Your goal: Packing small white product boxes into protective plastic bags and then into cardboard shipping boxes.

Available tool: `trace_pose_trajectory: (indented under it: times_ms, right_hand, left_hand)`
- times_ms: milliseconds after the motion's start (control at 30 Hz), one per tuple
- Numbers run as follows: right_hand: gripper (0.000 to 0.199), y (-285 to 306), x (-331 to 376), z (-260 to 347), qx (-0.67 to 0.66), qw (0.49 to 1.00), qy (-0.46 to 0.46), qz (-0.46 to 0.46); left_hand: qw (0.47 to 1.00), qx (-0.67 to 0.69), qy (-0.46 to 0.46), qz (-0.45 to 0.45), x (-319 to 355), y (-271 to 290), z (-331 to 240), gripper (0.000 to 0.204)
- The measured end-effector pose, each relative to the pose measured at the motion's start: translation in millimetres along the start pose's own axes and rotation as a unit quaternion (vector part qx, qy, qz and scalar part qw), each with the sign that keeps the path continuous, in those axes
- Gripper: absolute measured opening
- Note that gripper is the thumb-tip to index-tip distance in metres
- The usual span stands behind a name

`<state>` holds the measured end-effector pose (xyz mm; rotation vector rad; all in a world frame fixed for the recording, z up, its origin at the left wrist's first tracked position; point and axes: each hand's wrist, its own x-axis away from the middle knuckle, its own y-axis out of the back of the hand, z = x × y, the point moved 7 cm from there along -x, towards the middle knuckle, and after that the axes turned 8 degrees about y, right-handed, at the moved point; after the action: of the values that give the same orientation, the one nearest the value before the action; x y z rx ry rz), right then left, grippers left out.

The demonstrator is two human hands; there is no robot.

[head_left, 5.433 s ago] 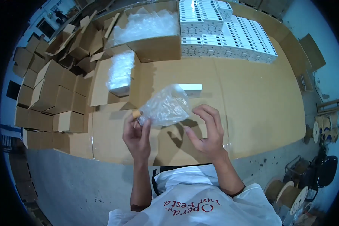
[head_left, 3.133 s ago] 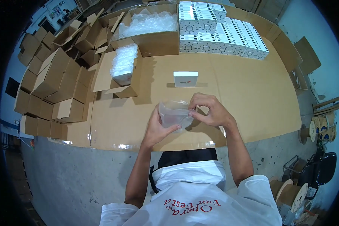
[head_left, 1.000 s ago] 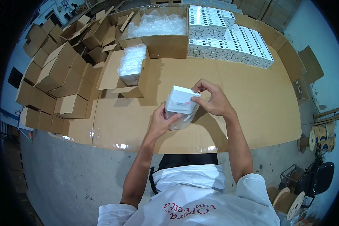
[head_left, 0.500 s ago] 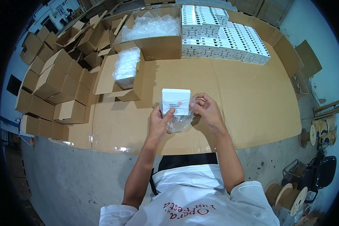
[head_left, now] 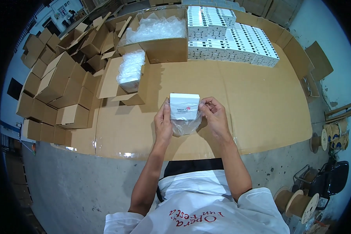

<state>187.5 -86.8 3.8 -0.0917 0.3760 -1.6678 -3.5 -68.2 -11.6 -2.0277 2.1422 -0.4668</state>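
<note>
Gripping white box (head_left: 184, 106) in clear bag (head_left: 186, 125): left hand (head_left: 163, 124), right hand (head_left: 215, 117) | open carton (head_left: 124, 84) beside | stacked boxes (head_left: 230, 37) behind

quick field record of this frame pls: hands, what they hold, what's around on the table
left hand: left hand grips the left side of a small white box
right hand: right hand grips its right side
wrap: clear plastic bag partly over the box's lower part
surface: cardboard-covered table
behind: stacked white boxes
left: open carton of plastic bags, empty brown cartons
</note>
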Motion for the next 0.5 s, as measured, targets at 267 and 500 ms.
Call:
trace_pose_trajectory:
  times_ms: [267, 500]
  right_hand:
    - [0.005, -12.3, -5.1, 30.9, -0.037, 0.997, 0.060, -0.003]
    - [0.006, 1.1, -12.2, 23.2, -0.074, 0.995, 0.062, -0.018]
  left_hand:
    - [0.999, 0.004, -0.044, 0.030, -4.5, -7.3, -27.0, 0.048]
    - [0.989, 0.008, -0.130, 0.076, -7.9, -6.4, -39.0, 0.058]
